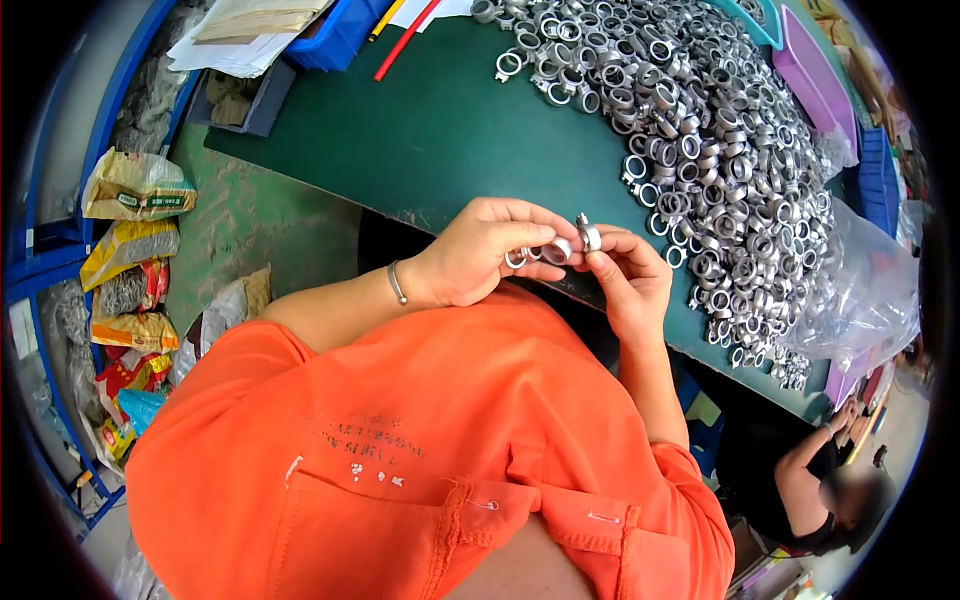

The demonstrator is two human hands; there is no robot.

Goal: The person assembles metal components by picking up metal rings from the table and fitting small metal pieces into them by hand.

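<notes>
Far left there's a blue rack [104, 125], with printed bags [140, 187] stacked beside it down the left side of the frame. Upper left, a blue bin [345, 38] sits at the edge of the dark green table [390, 135], and a red rod [405, 42] lies just right of it. Middle of the frame is the hands-on bit: the left hand [465, 250], metal bangle [398, 283] on the wrist, has its fingers curled in a narrow grip around a few small rings [558, 251]. Right next to it, the right hand [640, 285] pinches one metal ring [590, 238] between thumb and fingers, pretty much at the left fingertips. Both hands are at the table's near edge, above an orange shirt [400, 430]. Then a huge heap of rings [700, 150] covers the upper right, with a clear plastic bag [860, 290] against its right side. Lower right, another person [795, 480] in a dark top.
</notes>
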